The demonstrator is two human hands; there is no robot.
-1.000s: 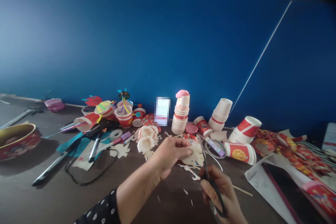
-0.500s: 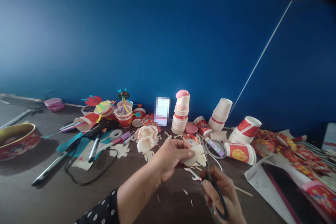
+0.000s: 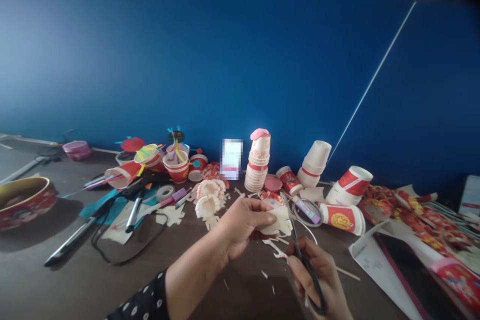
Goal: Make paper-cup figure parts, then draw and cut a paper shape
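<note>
Between the thumb and fingers of my left hand (image 3: 245, 225) is a cream piece of paper (image 3: 279, 221), its edge turned to the right. My right hand (image 3: 318, 275) is closed around a pair of black-handled scissors (image 3: 313, 277). The blades point away from me, along the right edge of the paper; whether they bite into it I cannot tell. White scraps (image 3: 275, 249) lie on the table just below the paper. Behind my left hand sit cut cup pieces with a scalloped look (image 3: 208, 205).
A stack of paper cups (image 3: 257, 165) stands behind my hands. More cups lie at the right, one on its side (image 3: 343, 219). A dark phone (image 3: 416, 270) rests on white paper at the right. Decorated cups (image 3: 176, 165), a tape roll (image 3: 165, 191) and a silver-black tool (image 3: 78, 232) are at the left.
The paper in my left hand has shifted very slightly to the left, and the scissor blades look a little different in angle. Everything else stays put.
</note>
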